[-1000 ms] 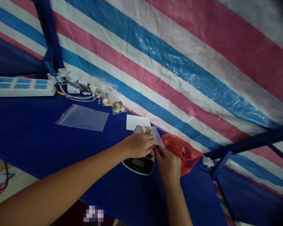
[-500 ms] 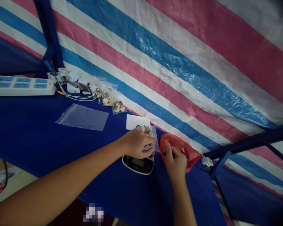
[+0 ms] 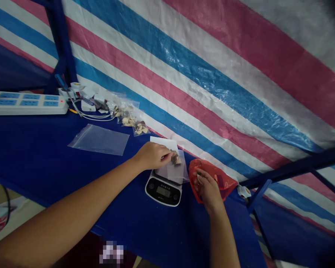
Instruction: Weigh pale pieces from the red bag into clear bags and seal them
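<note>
My left hand point(image 3: 153, 155) is over the left side of a kitchen scale point(image 3: 163, 191), its fingers curled together; what they grip, if anything, is hidden. Beside its fingertips, a clear plastic bag point(image 3: 181, 172) rests on the weighing plate with pale and brown dried slices point(image 3: 176, 159) in or on it. To the right, my right hand point(image 3: 209, 188) reaches into the mouth of a red plastic bag point(image 3: 226, 182). Between its thumb and fingers is a small pale and dark piece, like a dried slice point(image 3: 199, 175).
A flat zip bag point(image 3: 102, 139) lies on the blue table point(image 3: 44, 156). Behind it are several small bags of slices point(image 3: 141, 127), cables, white plugs and a screwdriver point(image 3: 67, 91). A power strip point(image 3: 25, 103) stands at left. White paper point(image 3: 163, 142) lies behind the scale, against the striped tarp.
My left hand has drawn back leftward from above the clear bag, exposing the slices and the scale's display. My right hand has turned inside the red bag, and a piece now shows in its fingers.
</note>
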A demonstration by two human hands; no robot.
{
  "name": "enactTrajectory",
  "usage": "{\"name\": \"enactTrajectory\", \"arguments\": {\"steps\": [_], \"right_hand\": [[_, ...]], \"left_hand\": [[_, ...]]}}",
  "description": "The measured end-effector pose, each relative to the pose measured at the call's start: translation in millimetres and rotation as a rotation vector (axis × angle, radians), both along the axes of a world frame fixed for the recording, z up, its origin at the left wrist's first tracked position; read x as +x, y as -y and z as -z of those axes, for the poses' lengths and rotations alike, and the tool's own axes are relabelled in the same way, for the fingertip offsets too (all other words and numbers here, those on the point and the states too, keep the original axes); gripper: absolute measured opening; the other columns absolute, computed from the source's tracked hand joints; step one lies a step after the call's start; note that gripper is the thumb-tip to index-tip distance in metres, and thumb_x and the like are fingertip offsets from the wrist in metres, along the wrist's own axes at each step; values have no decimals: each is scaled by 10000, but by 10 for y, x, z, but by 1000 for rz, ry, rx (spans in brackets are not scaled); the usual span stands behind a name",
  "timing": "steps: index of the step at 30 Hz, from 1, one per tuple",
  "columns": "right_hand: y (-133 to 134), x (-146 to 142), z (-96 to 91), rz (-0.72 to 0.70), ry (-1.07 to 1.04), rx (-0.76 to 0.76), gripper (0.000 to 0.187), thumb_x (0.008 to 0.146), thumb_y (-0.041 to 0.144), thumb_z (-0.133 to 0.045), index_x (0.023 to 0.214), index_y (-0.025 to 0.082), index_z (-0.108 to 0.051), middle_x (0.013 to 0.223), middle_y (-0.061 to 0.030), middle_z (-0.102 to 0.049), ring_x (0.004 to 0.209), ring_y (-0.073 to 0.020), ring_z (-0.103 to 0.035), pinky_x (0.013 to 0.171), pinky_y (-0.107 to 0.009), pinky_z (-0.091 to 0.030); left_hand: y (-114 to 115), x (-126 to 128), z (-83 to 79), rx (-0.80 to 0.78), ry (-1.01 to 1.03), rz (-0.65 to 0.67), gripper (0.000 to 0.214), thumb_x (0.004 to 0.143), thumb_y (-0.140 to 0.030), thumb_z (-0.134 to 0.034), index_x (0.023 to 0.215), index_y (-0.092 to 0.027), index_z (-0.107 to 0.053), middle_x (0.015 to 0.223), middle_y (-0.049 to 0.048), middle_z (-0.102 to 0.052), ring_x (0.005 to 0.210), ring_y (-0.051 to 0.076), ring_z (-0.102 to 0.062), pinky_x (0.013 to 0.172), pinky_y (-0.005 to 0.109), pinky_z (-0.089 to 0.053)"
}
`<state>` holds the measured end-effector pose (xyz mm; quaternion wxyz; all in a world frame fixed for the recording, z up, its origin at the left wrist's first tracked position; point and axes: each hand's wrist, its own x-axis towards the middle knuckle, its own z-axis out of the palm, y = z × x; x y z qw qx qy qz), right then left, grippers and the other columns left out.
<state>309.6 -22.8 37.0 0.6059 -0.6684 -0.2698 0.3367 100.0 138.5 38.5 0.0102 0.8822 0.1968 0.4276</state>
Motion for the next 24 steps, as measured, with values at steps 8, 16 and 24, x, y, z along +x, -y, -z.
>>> {"name": "enactTrajectory", "arguments": {"steps": [8, 16, 24], "right_hand": [[2, -24, -47, -2, 67, -49, 529, 584, 437, -820, 1029, 190, -674, 1071, -100, -734, 660, -147, -638, 472, -218, -420], [-6, 28, 59, -18, 168, -2, 477, 636, 465, -771, 1013, 195, -659, 928, -64, -714, 636, -145, -604, 488, -226, -399], [-23, 195, 212, 57, 511, 39, 369, 772, 466, -600, 1010, 196, -682, 923, -67, -696, 771, -195, -621, 579, -279, -461]], "left_hand": [[-30, -8, 9, 30, 13, -19, 383, 925, -278, -492, 577, -172, -612, 531, 4, -580, 509, 120, -500, 508, 276, -259], [-35, -8, 21, 28, -23, -31, 385, 928, -290, -480, 588, -180, -621, 530, 0, -574, 514, 121, -511, 501, 271, -274], [-42, -5, 32, 6, -35, -28, 392, 933, -301, -465, 598, -178, -628, 539, 5, -592, 518, 117, -524, 511, 261, -286]]}}
